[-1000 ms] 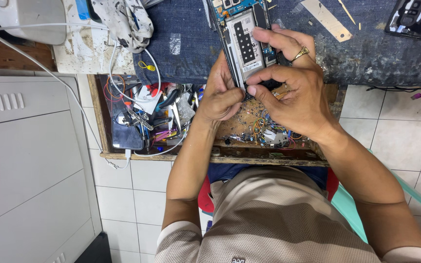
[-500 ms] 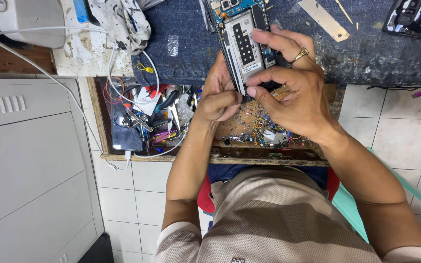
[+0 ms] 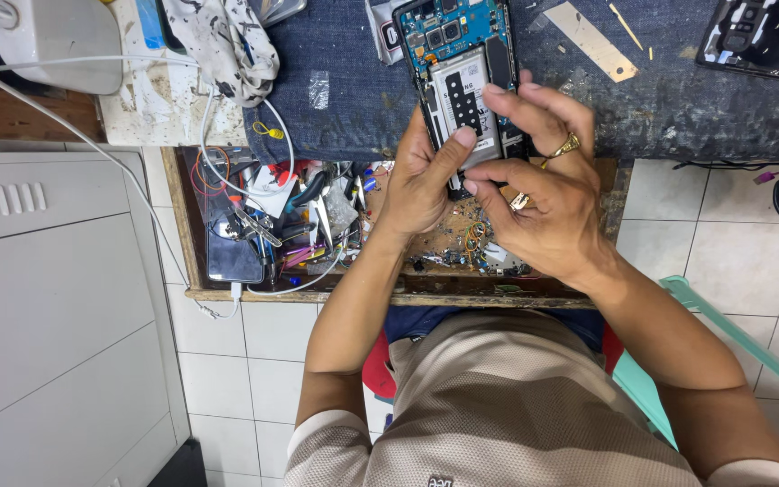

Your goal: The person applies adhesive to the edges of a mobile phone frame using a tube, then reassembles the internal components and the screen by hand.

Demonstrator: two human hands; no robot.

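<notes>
An opened smartphone (image 3: 458, 47), back cover off, shows a blue circuit board at the top and a grey battery (image 3: 463, 101) in the middle. It rests at the near edge of a dark blue work mat (image 3: 353, 99). My left hand (image 3: 418, 180) grips the phone's left side, thumb pressed on the battery. My right hand (image 3: 543, 189), with gold rings on two fingers, holds the phone's right and lower edge, fingertips on the battery. The phone's bottom end is hidden behind my fingers.
An open wooden drawer (image 3: 227, 271) below the mat holds tangled wires, tweezers, small parts and another phone (image 3: 232, 243). A white cabinet (image 3: 47, 289) stands left. A stained cloth (image 3: 218, 45), a metal strip (image 3: 601, 41) and a dark phone cover (image 3: 759, 41) lie on the bench.
My left thumb has slid up onto the battery. My right fingers have spread over the phone's lower right part. The phone itself has hardly moved.
</notes>
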